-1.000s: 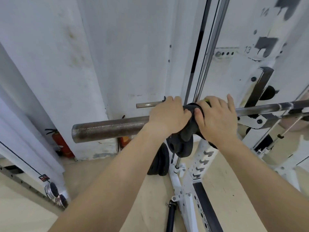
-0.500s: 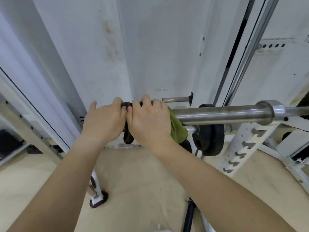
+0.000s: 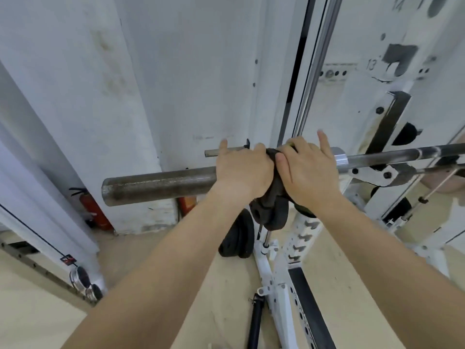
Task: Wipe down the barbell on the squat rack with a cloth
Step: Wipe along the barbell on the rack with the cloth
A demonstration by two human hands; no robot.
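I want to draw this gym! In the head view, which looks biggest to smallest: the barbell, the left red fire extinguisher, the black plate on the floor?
1. barbell
2. black plate and fire extinguisher look about alike; the extinguisher stands farther back, so unranked.

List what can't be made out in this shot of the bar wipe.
Head view only:
- cloth: mostly hidden under the left hand and right hand; its full size is unclear.
- barbell: its right end is cut off by the frame edge; the stretch under the hands is hidden.
- fire extinguisher: label too small to read.
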